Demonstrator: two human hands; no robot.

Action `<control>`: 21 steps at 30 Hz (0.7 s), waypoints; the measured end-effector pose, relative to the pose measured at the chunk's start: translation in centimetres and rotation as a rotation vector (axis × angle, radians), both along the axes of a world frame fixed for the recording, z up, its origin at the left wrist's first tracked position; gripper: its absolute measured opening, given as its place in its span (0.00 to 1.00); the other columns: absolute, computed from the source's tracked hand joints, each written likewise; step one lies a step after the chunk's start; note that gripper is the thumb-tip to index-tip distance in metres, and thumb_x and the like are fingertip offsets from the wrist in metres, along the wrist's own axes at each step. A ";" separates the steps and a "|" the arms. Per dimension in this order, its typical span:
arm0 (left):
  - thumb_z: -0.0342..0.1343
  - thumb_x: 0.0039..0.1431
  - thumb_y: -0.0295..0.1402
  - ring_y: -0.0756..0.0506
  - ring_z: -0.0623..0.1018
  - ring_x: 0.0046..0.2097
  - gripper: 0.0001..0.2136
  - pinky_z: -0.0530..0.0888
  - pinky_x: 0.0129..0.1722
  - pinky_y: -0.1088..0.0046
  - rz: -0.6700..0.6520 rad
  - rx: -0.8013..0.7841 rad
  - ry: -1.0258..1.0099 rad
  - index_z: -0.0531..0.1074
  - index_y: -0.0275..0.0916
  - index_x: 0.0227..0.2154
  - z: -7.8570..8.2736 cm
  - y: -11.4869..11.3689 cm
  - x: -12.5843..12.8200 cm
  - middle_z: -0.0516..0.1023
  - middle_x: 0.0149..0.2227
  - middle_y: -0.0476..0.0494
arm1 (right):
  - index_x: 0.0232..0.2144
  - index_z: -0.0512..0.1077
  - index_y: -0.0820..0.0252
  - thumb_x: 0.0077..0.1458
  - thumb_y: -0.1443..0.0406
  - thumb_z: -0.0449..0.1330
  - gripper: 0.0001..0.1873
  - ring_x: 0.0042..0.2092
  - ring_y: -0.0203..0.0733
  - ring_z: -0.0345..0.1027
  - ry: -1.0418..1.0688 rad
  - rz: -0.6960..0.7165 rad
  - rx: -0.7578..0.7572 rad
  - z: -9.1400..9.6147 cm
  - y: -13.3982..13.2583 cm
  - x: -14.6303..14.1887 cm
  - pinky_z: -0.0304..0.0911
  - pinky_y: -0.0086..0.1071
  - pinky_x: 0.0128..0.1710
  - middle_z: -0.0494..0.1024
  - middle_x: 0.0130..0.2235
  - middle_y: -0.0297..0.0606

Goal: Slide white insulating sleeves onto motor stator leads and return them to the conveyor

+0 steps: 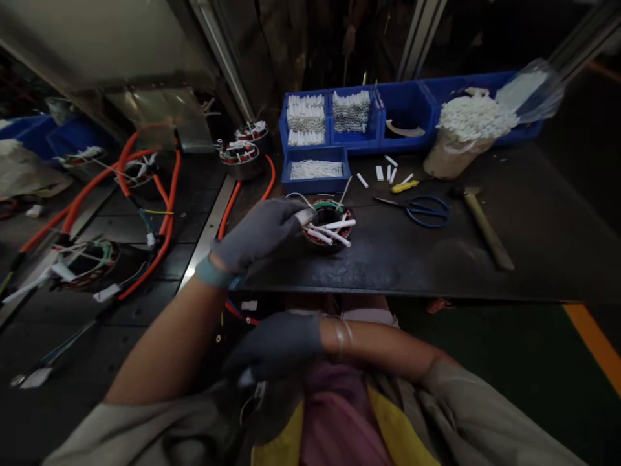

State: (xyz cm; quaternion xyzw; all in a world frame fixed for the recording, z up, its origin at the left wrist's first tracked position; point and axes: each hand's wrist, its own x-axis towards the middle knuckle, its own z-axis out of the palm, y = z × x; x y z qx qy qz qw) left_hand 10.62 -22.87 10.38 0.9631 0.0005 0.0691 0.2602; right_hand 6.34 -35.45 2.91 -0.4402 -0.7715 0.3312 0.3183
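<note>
A wound motor stator stands on the dark bench, with green lining, copper-red windings and several white insulating sleeves across its top. My left hand, in a grey glove, is closed at its left rim; something pale shows at the fingertips, and the hidden fingers seem to grip the stator's edge. My right hand, gloved too, is low in front of my body, below the bench edge. It is blurred and its fingers are hard to see; a pale spot lies by their tips.
Blue bins of white sleeves line the back, with a small blue tray before them. Blue-handled scissors, a hammer and a full tub are rightward. More stators and orange cables lie leftward.
</note>
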 end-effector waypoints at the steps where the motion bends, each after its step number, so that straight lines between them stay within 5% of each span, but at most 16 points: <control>1: 0.49 0.73 0.42 0.40 0.82 0.46 0.18 0.75 0.48 0.67 0.060 -0.037 -0.066 0.82 0.39 0.49 -0.6 -0.6 -0.3 0.85 0.46 0.42 | 0.44 0.83 0.57 0.60 0.71 0.69 0.10 0.45 0.35 0.81 0.049 0.154 -0.010 0.3 -1.6 2.0 0.68 0.19 0.43 0.86 0.47 0.34; 3: 0.47 0.74 0.40 0.40 0.81 0.48 0.19 0.74 0.51 0.64 0.141 -0.049 -0.138 0.81 0.38 0.51 -2.2 -2.4 0.0 0.85 0.48 0.41 | 0.47 0.82 0.59 0.67 0.69 0.63 0.09 0.51 0.37 0.80 0.241 0.291 -0.039 1.6 -5.2 6.8 0.67 0.22 0.53 0.85 0.51 0.40; 6: 0.47 0.74 0.40 0.39 0.81 0.45 0.19 0.72 0.52 0.59 0.182 0.025 -0.117 0.84 0.38 0.42 -4.5 -4.8 1.2 0.85 0.42 0.40 | 0.45 0.83 0.60 0.65 0.60 0.67 0.11 0.47 0.46 0.82 0.576 0.209 0.028 4.5 -9.9 15.2 0.72 0.30 0.52 0.86 0.45 0.43; 8: 0.52 0.73 0.41 0.40 0.81 0.42 0.17 0.70 0.52 0.58 0.180 0.025 -0.095 0.84 0.40 0.37 -5.1 -5.3 1.2 0.86 0.38 0.43 | 0.45 0.84 0.59 0.67 0.58 0.65 0.12 0.44 0.45 0.81 0.555 -0.355 0.089 6.0 -11.9 20.9 0.73 0.33 0.49 0.86 0.44 0.42; 10: 0.57 0.70 0.42 0.41 0.81 0.40 0.14 0.70 0.51 0.59 0.145 -0.016 -0.061 0.85 0.43 0.37 -5.0 -5.1 0.1 0.86 0.37 0.47 | 0.47 0.83 0.60 0.67 0.63 0.64 0.11 0.46 0.46 0.80 0.312 -1.015 0.127 6.0 -12.4 26.5 0.73 0.33 0.49 0.86 0.44 0.42; 12: 0.59 0.69 0.45 0.41 0.82 0.41 0.12 0.71 0.51 0.59 0.105 -0.048 -0.028 0.85 0.46 0.39 -4.8 -4.5 -1.6 0.86 0.38 0.48 | 0.50 0.82 0.64 0.67 0.69 0.60 0.14 0.52 0.48 0.78 -0.101 -1.514 -0.032 4.7 -11.7 31.7 0.71 0.36 0.55 0.84 0.49 0.46; 13: 0.59 0.68 0.46 0.41 0.82 0.41 0.13 0.71 0.51 0.59 0.093 -0.059 -0.020 0.85 0.46 0.40 -4.8 -4.3 -2.5 0.86 0.39 0.48 | 0.51 0.81 0.65 0.67 0.69 0.59 0.14 0.56 0.50 0.76 -0.296 -1.656 -0.186 3.7 -11.0 34.0 0.68 0.39 0.60 0.83 0.52 0.48; 18: 0.59 0.68 0.49 0.40 0.82 0.41 0.16 0.73 0.50 0.58 0.161 -0.154 -0.065 0.86 0.46 0.38 -5.4 -4.6 -4.3 0.86 0.38 0.46 | 0.39 0.81 0.79 0.56 0.74 0.70 0.08 0.59 0.69 0.72 -0.467 -1.749 -0.539 -0.8 -7.6 39.9 0.64 0.55 0.60 0.79 0.51 0.71; 21: 0.63 0.66 0.48 0.40 0.82 0.42 0.13 0.75 0.51 0.59 0.253 -0.299 -0.059 0.86 0.46 0.40 -5.6 -5.3 -4.1 0.86 0.38 0.46 | 0.29 0.78 0.76 0.50 0.75 0.73 0.07 0.57 0.64 0.73 -0.452 -1.749 -0.515 -0.5 -7.4 40.0 0.64 0.51 0.58 0.80 0.47 0.69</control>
